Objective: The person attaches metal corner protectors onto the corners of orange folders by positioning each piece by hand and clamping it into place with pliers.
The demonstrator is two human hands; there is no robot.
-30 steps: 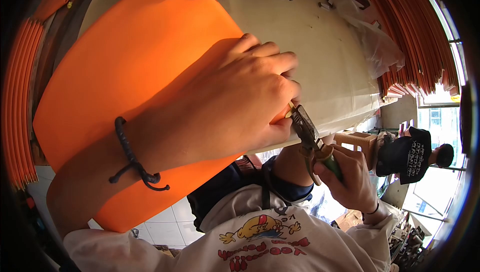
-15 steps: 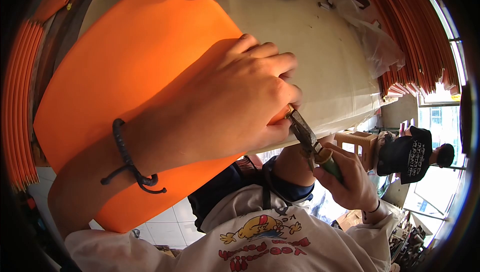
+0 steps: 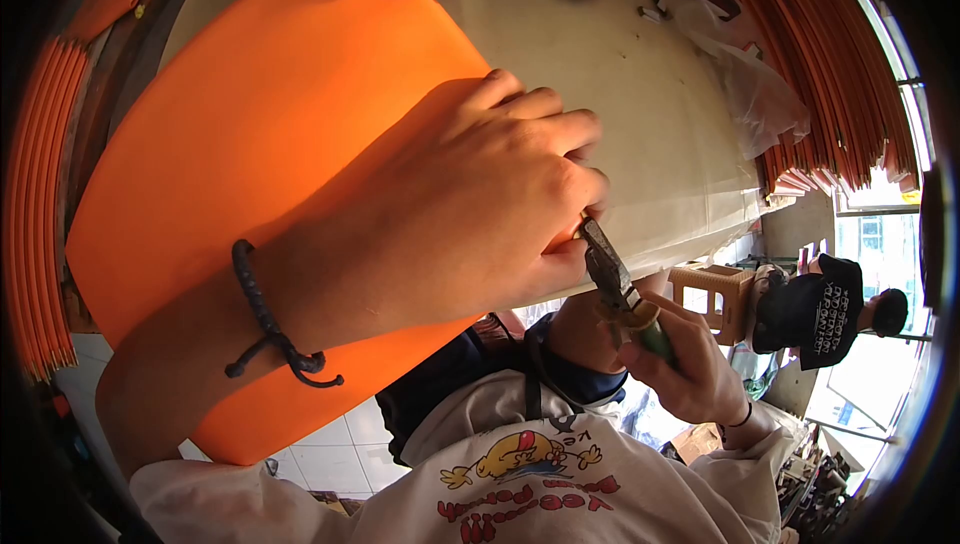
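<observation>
A large orange panel (image 3: 290,94) lies slanted over a beige-topped table. My left hand (image 3: 500,184) is curled around its right corner, thumb below and fingers bent above. A dark braided cord circles that wrist. My right hand (image 3: 690,354) is wrapped round the green handles of metal pliers (image 3: 615,274). The plier jaws touch the spot beside my left thumb, where a small brass-coloured bit shows. Whether the jaws grip it is hidden.
Stacked orange panels (image 3: 840,74) stand at the right, others (image 3: 40,204) at the far left. Clear plastic (image 3: 745,84) lies on the table (image 3: 650,144). A person in dark clothing (image 3: 815,309) is beyond a brown crate (image 3: 712,294). Dark red tools lie at the top.
The pliers' handles have closed together, and the jaws have shifted slightly at the panel's corner. My left hand has moved very little.
</observation>
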